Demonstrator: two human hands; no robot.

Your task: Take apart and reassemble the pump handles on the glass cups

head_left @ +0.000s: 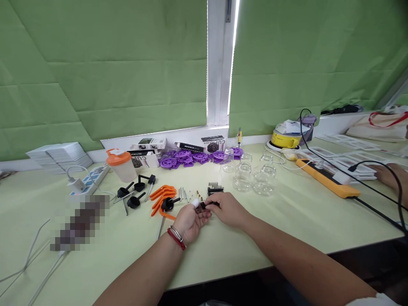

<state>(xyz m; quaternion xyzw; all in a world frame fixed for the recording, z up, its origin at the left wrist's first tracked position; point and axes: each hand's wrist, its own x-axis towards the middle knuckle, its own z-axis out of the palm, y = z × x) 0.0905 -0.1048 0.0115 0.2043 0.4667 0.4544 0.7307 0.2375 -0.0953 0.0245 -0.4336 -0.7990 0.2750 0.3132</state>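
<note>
My left hand (188,221) is turned palm up, fingers curled and thumb pressed in, with a white cover on one digit. My right hand (228,208) pinches a small black part (203,205), which meets the left fingertips; its exact kind is too small to tell. Just beyond the hands lie coil springs (216,185), black rod-like pieces (214,191), small brass pieces (198,194) and several metal pins (183,194). To the left are orange handles (159,197) and a black round part with a stem (168,204).
More black parts (134,200) and an orange-lidded shaker bottle (121,165) stand left. Purple discs (183,157) and boxes (145,159) line the back. Glass jars (264,183) stand right of centre, an orange power strip (328,180) farther right. Another person's hand (390,175) rests by papers.
</note>
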